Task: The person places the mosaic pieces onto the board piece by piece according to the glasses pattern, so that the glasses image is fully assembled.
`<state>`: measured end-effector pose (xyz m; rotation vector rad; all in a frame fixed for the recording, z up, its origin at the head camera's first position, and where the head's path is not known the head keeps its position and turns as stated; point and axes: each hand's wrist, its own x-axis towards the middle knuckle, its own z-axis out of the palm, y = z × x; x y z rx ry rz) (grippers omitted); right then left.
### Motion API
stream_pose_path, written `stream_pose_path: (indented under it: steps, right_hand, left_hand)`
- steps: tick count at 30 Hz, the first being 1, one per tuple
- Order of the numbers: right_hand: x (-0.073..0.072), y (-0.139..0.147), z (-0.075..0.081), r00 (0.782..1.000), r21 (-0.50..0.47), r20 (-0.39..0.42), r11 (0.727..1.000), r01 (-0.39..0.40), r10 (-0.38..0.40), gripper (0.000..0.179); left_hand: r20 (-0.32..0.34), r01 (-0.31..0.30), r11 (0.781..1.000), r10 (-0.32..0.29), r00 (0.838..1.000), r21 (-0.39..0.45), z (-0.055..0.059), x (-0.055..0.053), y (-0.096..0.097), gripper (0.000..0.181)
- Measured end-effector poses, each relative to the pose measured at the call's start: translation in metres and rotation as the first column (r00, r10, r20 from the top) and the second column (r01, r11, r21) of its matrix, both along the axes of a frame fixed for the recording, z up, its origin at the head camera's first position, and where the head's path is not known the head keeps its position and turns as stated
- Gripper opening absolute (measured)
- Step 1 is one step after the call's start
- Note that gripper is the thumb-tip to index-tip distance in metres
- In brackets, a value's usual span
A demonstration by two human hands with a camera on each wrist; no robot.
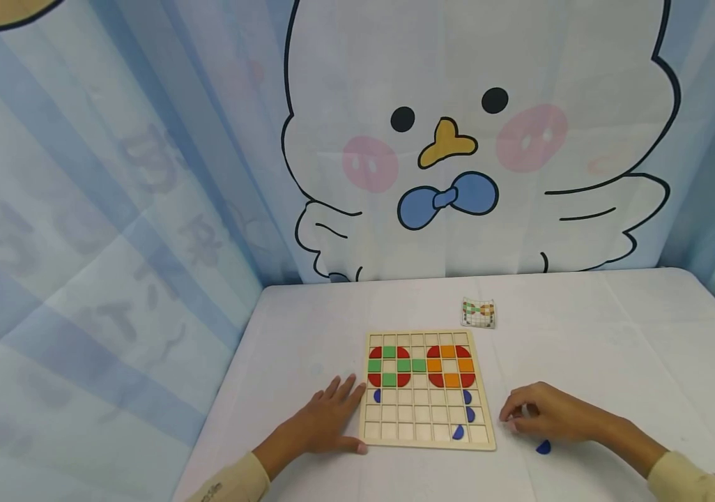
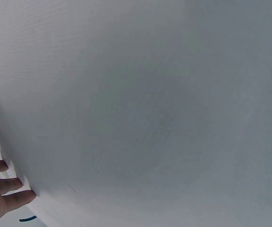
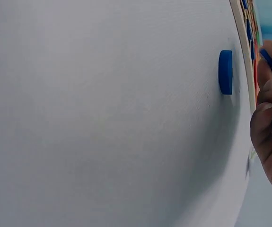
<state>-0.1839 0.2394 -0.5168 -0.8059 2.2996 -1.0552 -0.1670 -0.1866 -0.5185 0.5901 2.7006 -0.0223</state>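
A wooden grid board lies on the table, with red, green and orange pieces forming two rings joined by a green square. Below the rings, blue curved pieces sit in cells: one at the left and several down the right side. My left hand lies spread at the board's left edge, fingers straight and thumb near the lower corner. Right of the board, my right hand pinches a small blue piece between thumb and finger. Close by that hand, another blue piece rests on the cloth.
Behind the board lies a small pattern card with a similar coloured design. A white cloth covers the table. A printed curtain with a cartoon bird hangs at the back, and more curtain hangs along the left.
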Motion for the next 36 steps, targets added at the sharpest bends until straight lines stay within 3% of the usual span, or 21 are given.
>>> stream_pose_path:
  steps: [8, 18, 28, 36]
  right_hand:
    - [-0.008, -0.017, 0.001, 1.0, -0.02, -0.013, 1.0, -0.014, 0.014, 0.014]
    - [-0.005, -0.01, -0.002, 0.987, 0.09, -0.134, 0.991, 0.1, -0.087, 0.013]
    - [0.002, -0.004, -0.004, 0.999, 0.076, 0.005, 0.996, 0.044, -0.044, 0.018]
    - [0.0, -0.005, 0.0, 0.999, 0.037, -0.046, 0.999, 0.013, -0.011, 0.016]
  left_hand:
    - [-0.01, 0.007, 1.0, -0.007, 1.0, -0.002, 0.0, 0.0, -0.001, 0.11]
    - [-0.008, 0.018, 1.0, -0.018, 1.0, 0.007, 0.001, 0.001, 0.0, 0.11]
    - [-0.007, 0.01, 1.0, -0.01, 1.0, 0.006, -0.002, 0.0, -0.002, 0.11]
    - [-0.003, 0.002, 1.0, -0.002, 1.0, 0.008, 0.0, 0.001, 0.0, 0.11]
